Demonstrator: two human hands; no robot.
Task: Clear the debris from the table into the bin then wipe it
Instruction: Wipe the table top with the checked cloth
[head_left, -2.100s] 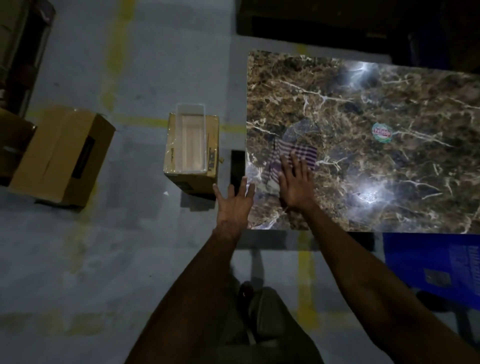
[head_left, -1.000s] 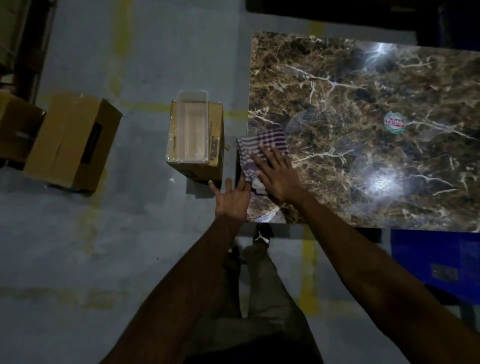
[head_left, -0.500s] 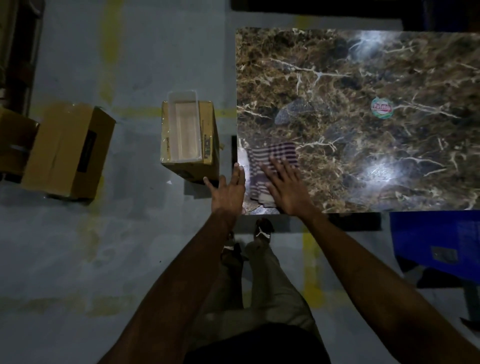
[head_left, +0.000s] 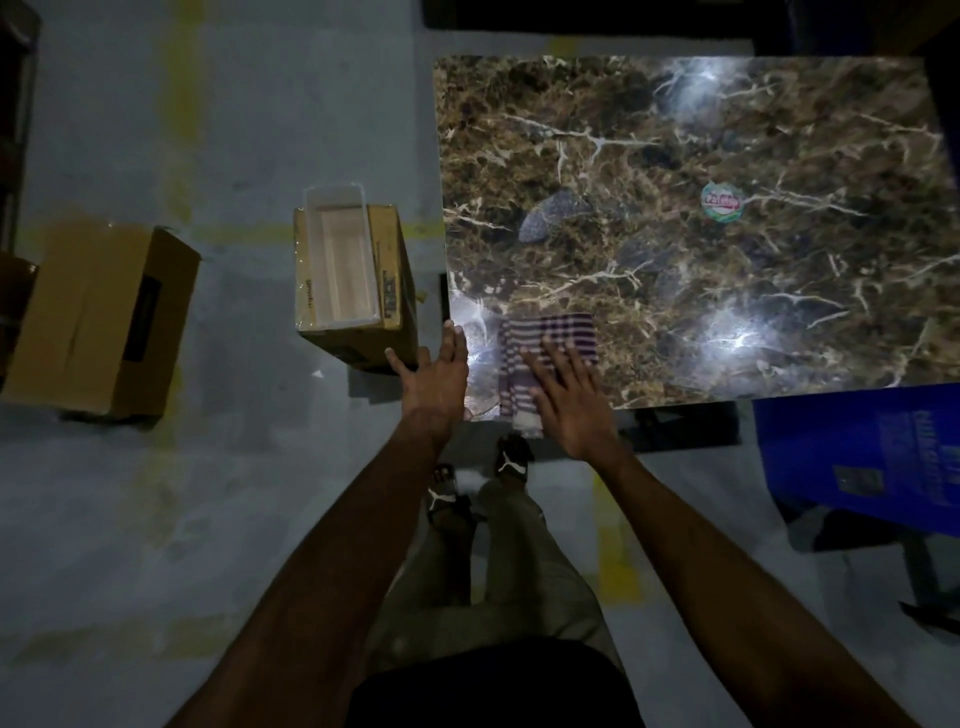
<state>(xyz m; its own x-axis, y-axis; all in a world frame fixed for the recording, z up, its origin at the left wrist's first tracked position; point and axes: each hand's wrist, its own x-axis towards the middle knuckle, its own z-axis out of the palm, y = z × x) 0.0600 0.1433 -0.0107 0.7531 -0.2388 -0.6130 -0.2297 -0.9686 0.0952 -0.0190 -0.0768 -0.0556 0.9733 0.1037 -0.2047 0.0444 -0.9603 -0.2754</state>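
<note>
A brown marble-patterned table (head_left: 675, 156) fills the upper right. A purple-and-white striped cloth (head_left: 540, 338) lies at the table's near left corner. My right hand (head_left: 569, 400) presses flat on the cloth with straight, spread fingers. My left hand (head_left: 436, 379) is open at the table's left edge, fingers straight, next to the corner. A clear plastic bin (head_left: 340, 260) sits on a cardboard box (head_left: 395, 291) on the floor, just left of the table. A round sticker (head_left: 722, 201) lies on the tabletop to the right.
A second cardboard box (head_left: 98, 317) lies on the floor at far left. A blue box (head_left: 872, 457) stands below the table's near right corner. My legs and sandalled feet (head_left: 511, 457) are under the near edge. Yellow lines mark the grey floor.
My right hand has slid the cloth from further in on the table toward the near left corner. My left hand has stayed open by the table's left edge.
</note>
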